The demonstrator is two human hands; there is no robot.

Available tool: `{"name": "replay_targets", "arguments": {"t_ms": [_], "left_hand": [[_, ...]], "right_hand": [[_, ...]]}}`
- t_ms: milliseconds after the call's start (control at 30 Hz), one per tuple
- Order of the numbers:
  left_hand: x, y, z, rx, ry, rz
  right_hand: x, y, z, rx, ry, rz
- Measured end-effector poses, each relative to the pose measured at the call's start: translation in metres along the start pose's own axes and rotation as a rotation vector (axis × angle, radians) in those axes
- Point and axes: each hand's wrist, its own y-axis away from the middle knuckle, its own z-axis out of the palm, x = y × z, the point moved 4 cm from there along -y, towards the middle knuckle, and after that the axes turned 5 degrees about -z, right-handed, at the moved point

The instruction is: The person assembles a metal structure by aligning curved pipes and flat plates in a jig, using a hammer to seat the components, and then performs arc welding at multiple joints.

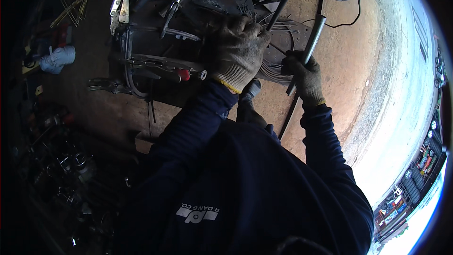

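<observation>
My left hand, in a worn knit glove, is closed on the dark, cluttered work surface. What its fingers hold is hidden. A dark rod slants up and away from beside those fingers. My right hand, gloved too, grips a grey metal tube that stands tilted, its upper end leaning to the right. A thin dark rod shows between the two hands. Behind and below them lies a coil of wire.
Locking pliers hang at the work surface's far left edge; a second pair sits lower. A bent metal frame and a red-tipped tool are left of my left hand. A black cable curves over the brown floor.
</observation>
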Motion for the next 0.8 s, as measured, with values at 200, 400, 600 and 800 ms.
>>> {"name": "replay_targets", "arguments": {"t_ms": [200, 400, 600, 800], "left_hand": [[-0.011, 0.003, 0.014, 0.108, 0.134, -0.084], [-0.013, 0.001, 0.016, 0.088, 0.221, -0.077], [-0.016, -0.001, 0.015, 0.185, 0.261, -0.088], [-0.016, 0.0, 0.013, 0.186, 0.296, -0.115]], "right_hand": [[-0.008, -0.006, 0.012, -0.023, 0.035, 0.022], [-0.007, -0.008, 0.014, -0.025, 0.063, 0.011], [-0.011, -0.01, 0.016, -0.021, 0.027, 0.008], [-0.01, -0.013, 0.018, -0.02, 0.019, 0.045]]}}
